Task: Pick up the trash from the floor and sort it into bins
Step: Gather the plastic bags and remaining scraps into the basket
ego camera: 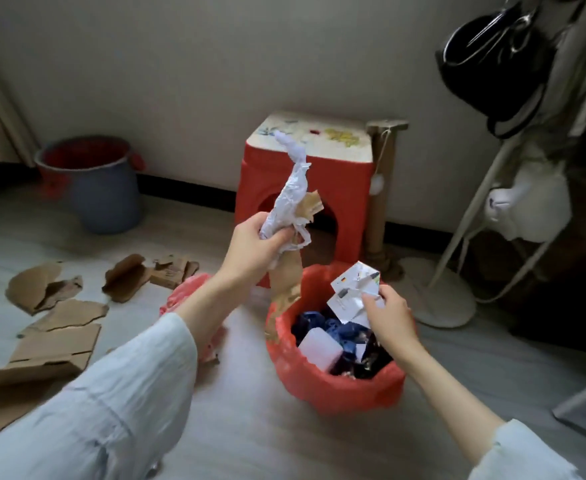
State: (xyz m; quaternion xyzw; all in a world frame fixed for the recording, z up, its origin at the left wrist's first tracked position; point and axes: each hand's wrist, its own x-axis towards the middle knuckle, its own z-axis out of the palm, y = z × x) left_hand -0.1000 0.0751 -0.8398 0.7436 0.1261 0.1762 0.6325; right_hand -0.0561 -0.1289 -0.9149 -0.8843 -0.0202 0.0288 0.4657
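Observation:
My left hand (255, 245) is raised and grips a crumpled white plastic wrap (289, 199) together with torn brown cardboard strips (284, 271) that hang down toward the bin. My right hand (390, 315) holds a white printed package card (353, 289) over a bin lined with a red bag (319, 382). Inside the bin lie blue, dark and white pieces of trash. Several torn cardboard pieces (59, 317) lie on the floor at the left. A second red bag (184, 296) shows behind my left forearm.
A red stool (305, 188) with a white top stands against the wall behind the bin. A grey bucket with a red liner (94, 181) sits at the back left. A white coat stand base (440, 296) and a hanging black bag (492, 57) are at the right.

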